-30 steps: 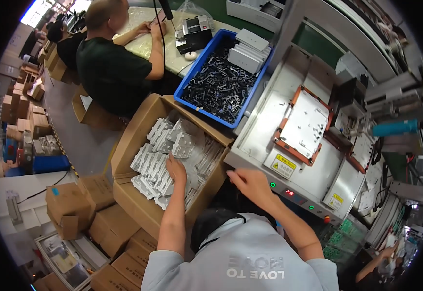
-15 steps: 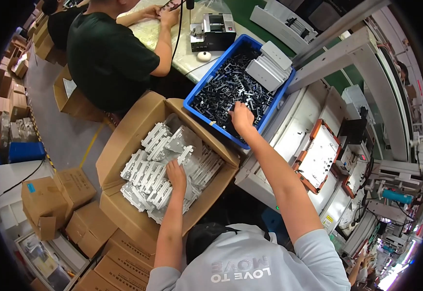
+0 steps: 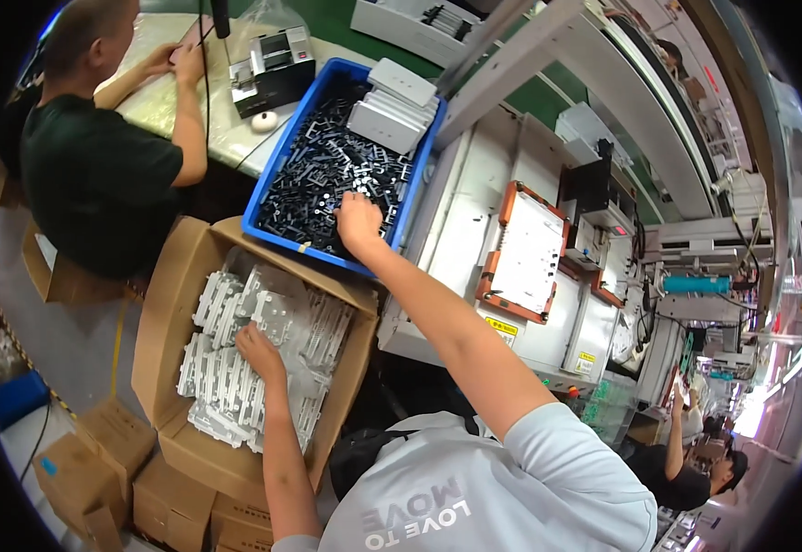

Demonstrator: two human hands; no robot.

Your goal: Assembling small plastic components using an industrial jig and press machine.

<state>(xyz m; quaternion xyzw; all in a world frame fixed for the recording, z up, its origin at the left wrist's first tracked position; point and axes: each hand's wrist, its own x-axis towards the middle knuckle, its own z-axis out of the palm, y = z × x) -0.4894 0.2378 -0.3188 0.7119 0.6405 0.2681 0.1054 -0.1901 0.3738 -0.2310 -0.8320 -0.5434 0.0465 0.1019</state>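
Note:
My left hand [image 3: 261, 357] is over the open cardboard box [image 3: 169, 405], its fingers closed at a pale slotted plastic strip [image 3: 261, 305]. Beneath it lie rows of similar white plastic strips [image 3: 226, 391], several of them in clear plastic trays. My right hand [image 3: 360, 224] reaches into the blue bin [image 3: 258, 207], fingers curled down among small black plastic pieces [image 3: 313, 175]. Its fingertips are partly hidden, so any piece between them cannot be made out.
White flat blocks [image 3: 392, 110] are stacked in the bin's far right corner. A co-worker [image 3: 97, 170] sits at the far left beside a table with a black machine [image 3: 274, 69]. To the right stands a white workbench with an orange-edged fixture [image 3: 525, 253]. Cardboard cartons [image 3: 175, 497] fill the lower left.
The whole view has swung, so the box, bin and both hands appear farther left. My right hand stays in the black pieces, and my left stays over the white strips.

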